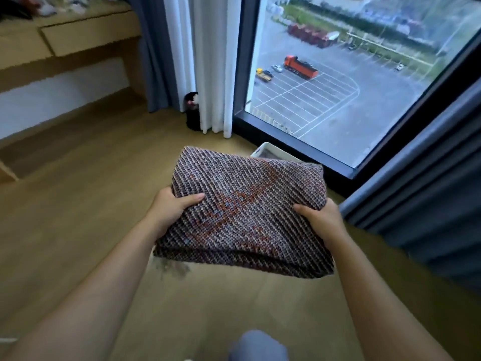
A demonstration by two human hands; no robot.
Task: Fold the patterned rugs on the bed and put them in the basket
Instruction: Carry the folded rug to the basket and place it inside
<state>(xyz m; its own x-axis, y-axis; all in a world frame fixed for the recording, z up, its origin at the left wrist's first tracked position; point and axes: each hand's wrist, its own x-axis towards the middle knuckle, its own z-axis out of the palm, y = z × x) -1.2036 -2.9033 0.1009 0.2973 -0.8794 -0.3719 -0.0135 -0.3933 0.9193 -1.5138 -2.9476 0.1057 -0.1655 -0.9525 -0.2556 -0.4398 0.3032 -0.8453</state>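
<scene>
A folded patterned rug [244, 217], woven in dark purple, grey and rust red, hangs flat in the air above the wooden floor. My left hand [173, 207] grips its left edge, thumb on top. My right hand [321, 221] grips its right edge the same way. Behind the rug's far edge, a corner of a white basket [272, 151] shows on the floor beside the window; most of the basket is hidden by the rug. The bed is out of view.
A floor-to-ceiling window [338, 87] runs along the right, with grey curtains [421, 204] and white curtains [208, 74]. A small black object [192, 113] stands at the curtain's foot. A wooden desk with a drawer [86, 37] is at the far left. A blue slipper toe [257, 346] shows below.
</scene>
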